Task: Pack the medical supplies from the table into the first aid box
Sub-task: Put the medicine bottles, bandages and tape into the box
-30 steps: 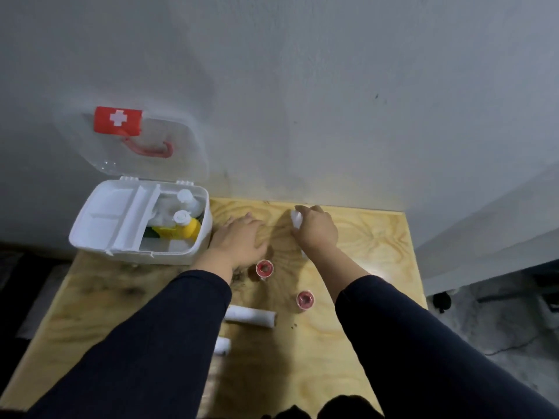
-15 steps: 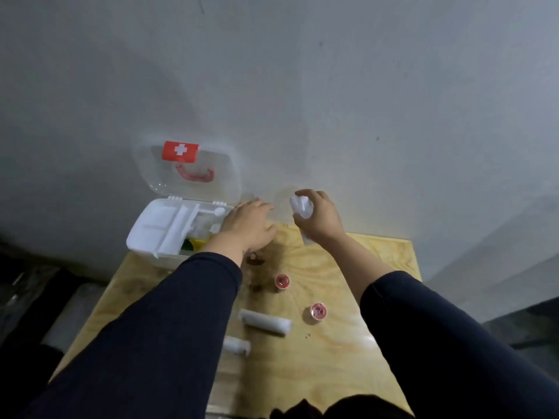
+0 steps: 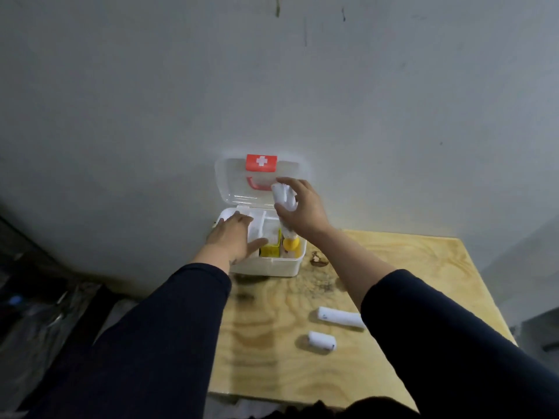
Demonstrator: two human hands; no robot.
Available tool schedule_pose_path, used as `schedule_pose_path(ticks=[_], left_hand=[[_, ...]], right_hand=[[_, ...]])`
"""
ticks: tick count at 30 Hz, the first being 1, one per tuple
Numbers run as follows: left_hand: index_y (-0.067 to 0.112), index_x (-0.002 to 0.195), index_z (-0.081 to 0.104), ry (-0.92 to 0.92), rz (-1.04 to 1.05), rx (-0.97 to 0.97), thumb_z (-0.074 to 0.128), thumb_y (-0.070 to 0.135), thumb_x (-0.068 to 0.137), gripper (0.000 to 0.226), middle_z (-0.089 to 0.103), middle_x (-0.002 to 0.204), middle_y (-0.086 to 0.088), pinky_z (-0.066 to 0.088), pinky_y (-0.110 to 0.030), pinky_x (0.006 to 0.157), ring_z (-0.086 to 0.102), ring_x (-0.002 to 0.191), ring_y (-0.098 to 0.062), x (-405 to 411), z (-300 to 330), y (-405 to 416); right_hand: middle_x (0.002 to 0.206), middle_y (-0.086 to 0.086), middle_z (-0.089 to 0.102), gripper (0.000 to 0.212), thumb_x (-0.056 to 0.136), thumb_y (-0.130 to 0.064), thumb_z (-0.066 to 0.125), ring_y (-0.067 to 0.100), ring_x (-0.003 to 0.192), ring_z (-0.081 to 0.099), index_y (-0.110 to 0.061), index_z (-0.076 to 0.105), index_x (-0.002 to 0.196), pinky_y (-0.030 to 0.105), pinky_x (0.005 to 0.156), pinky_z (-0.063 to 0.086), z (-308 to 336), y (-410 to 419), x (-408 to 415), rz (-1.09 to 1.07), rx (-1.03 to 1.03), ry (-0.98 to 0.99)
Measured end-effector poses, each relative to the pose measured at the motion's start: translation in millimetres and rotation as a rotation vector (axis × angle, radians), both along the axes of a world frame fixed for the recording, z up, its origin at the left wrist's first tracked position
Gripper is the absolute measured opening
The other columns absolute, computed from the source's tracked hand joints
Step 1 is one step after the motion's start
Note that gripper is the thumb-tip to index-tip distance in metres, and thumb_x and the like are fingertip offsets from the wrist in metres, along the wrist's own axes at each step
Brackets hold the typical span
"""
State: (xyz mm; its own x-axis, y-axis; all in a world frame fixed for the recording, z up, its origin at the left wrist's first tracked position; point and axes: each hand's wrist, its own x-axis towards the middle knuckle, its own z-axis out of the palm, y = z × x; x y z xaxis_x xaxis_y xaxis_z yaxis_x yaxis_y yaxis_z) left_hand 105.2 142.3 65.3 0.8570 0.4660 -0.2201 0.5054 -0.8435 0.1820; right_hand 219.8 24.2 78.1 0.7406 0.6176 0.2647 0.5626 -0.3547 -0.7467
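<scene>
The white first aid box stands open at the table's far left corner, its clear lid with a red cross label leaning on the wall. Inside I see a yellow box and a yellow-capped bottle. My right hand hovers above the box, shut on a white bandage roll. My left hand rests flat on the box's left side, over the white tray. Two more white bandage rolls lie on the table nearer to me.
The wooden table stands against a grey wall; its right and near edges drop to the floor. A dark knot mark sits just right of the box. Dark clutter lies on the floor at the left.
My right hand has carried the bandage roll left, from beside the box to above it. My left hand has moved onto the box. The view has swung left; the red tape rolls are hidden.
</scene>
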Motion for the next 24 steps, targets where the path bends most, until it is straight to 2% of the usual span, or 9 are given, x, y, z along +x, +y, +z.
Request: schedule_pose_path(ticks=[3, 6, 7, 9, 11, 13, 19, 24], left_hand=[[0.017, 0.151, 0.023, 0.042, -0.033, -0.026, 0.045, 0.063, 0.089, 0.081, 0.025, 0.158, -0.003, 0.033, -0.039, 0.110, 0.030, 0.142, -0.027, -11.9, -20.3, 16.0], [0.017, 0.147, 0.026, 0.049, -0.059, -0.048, 0.043, 0.064, 0.088, 0.077, 0.034, 0.150, -0.004, 0.042, -0.042, 0.102, 0.036, 0.135, -0.029, -19.1, -39.6, 27.3], [0.016, 0.147, 0.025, 0.041, -0.070, -0.052, 0.041, 0.063, 0.090, 0.076, 0.033, 0.152, -0.005, 0.040, -0.042, 0.105, 0.033, 0.138, -0.029, -22.0, -45.0, 29.1], [0.014, 0.151, 0.019, 0.022, -0.113, -0.038, 0.035, 0.057, 0.095, 0.072, 0.019, 0.160, -0.005, 0.024, -0.040, 0.118, 0.018, 0.147, -0.026, -27.3, -53.0, 30.7], [0.012, 0.151, 0.019, -0.020, -0.163, 0.009, 0.029, 0.053, 0.098, 0.068, 0.012, 0.162, -0.006, 0.010, -0.037, 0.122, 0.009, 0.150, -0.023, -29.5, -59.0, 31.1], [0.011, 0.152, 0.017, -0.041, -0.181, 0.040, 0.025, 0.053, 0.099, 0.068, 0.009, 0.163, -0.006, 0.003, -0.035, 0.123, 0.005, 0.151, -0.020, -29.6, -64.1, 31.5], [0.008, 0.154, 0.009, -0.002, -0.195, 0.078, 0.017, 0.052, 0.100, 0.070, 0.002, 0.163, -0.007, -0.003, -0.035, 0.123, 0.000, 0.151, -0.019, -29.4, -68.2, 32.1], [0.007, 0.153, 0.010, 0.002, -0.211, 0.099, 0.019, 0.051, 0.100, 0.069, 0.004, 0.163, -0.008, -0.003, -0.036, 0.123, 0.002, 0.151, -0.021, -28.7, -69.6, 32.4]], right_hand=[[0.129, 0.003, 0.052, 0.045, 0.083, -0.012, 0.063, 0.016, 0.114, 0.053, -0.021, 0.053, 0.126, 0.020, 0.087, 0.041, -16.4, 20.0, -22.0, 0.000, 0.025, 0.019], [0.130, 0.001, 0.050, 0.042, 0.084, -0.010, 0.060, 0.014, 0.109, 0.054, -0.018, 0.053, 0.124, 0.013, 0.080, 0.036, -41.5, 31.3, -38.1, -0.052, 0.024, 0.008], [0.130, 0.002, 0.049, 0.041, 0.085, -0.008, 0.059, 0.015, 0.109, 0.054, -0.016, 0.052, 0.124, 0.012, 0.079, 0.036, -49.7, 33.0, -42.7, -0.064, 0.020, 0.005], [0.130, 0.006, 0.047, 0.041, 0.085, -0.005, 0.058, 0.019, 0.112, 0.053, -0.012, 0.051, 0.124, 0.016, 0.081, 0.039, -63.2, 33.9, -50.8, -0.086, -0.007, -0.004], [0.130, 0.010, 0.048, 0.041, 0.084, -0.003, 0.057, 0.025, 0.112, 0.055, -0.009, 0.051, 0.124, 0.027, 0.085, 0.047, -72.9, 32.4, -56.9, -0.116, -0.055, -0.019], [0.131, 0.014, 0.047, 0.043, 0.084, -0.001, 0.057, 0.030, 0.110, 0.056, -0.007, 0.050, 0.125, 0.037, 0.088, 0.050, -78.9, 30.8, -62.0, -0.142, -0.120, -0.021], [0.136, 0.012, 0.048, 0.044, 0.086, -0.006, 0.060, 0.026, 0.115, 0.054, -0.009, 0.049, 0.129, 0.029, 0.092, 0.043, -74.1, 25.1, -67.7, -0.184, -0.211, 0.042], [0.123, 0.009, 0.058, 0.035, 0.085, -0.008, 0.063, 0.024, 0.107, 0.059, -0.010, 0.057, 0.119, 0.035, 0.091, 0.051, -60.9, 0.5, -73.3, -0.226, -0.105, -0.010]])
